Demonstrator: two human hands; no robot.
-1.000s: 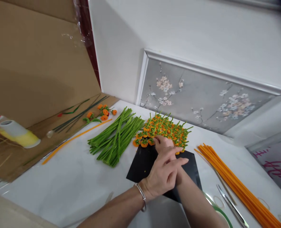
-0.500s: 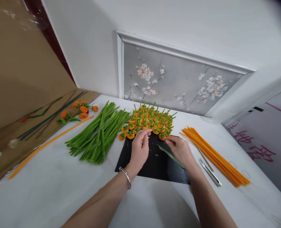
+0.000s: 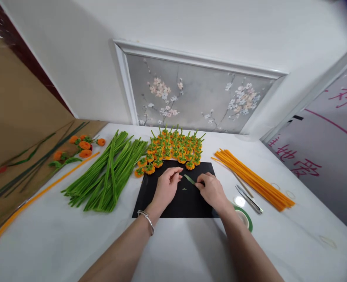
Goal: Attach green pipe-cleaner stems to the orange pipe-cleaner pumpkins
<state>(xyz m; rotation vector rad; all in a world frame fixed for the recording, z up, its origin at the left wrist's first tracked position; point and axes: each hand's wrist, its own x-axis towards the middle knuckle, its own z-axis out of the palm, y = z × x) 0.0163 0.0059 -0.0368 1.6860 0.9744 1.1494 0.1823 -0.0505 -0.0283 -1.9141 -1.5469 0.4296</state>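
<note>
Listener: What are the hands working with, and where is it?

Describer: A thin green strip (image 3: 189, 179), over the middle of a black mat (image 3: 173, 208); it slants between the two hands, its right end at the right hand (image 3: 212, 190), its other end pointing up and left toward the left hand (image 3: 165, 188).

Listener: How is such a strip best handled?

Describer: Gently, I would judge; pinch it close to one end, keep it flat and untwisted, and leave the other hand free to steady whatever it meets; a careless sweep could knock the orange flower heads (image 3: 173, 152) crowded at and beyond the mat's far edge, their green stubs upward.

Listener: And the pose of the hands?

Describer: Both reach in from below, converging, low over the mat; the right thumb and fingers make a narrow pinch on the strip; the left fingers curl inward, thumb near forefinger, a bracelet (image 3: 146, 221) at that wrist; whether they hold anything small, I cannot tell.

Listener: What lies about them?

Describer: A heap of green stems (image 3: 109, 176) to the left; orange stems (image 3: 255, 180) to the right, with tweezers (image 3: 249, 199) and a roll of green tape (image 3: 249, 218) nearer the right wrist.
</note>
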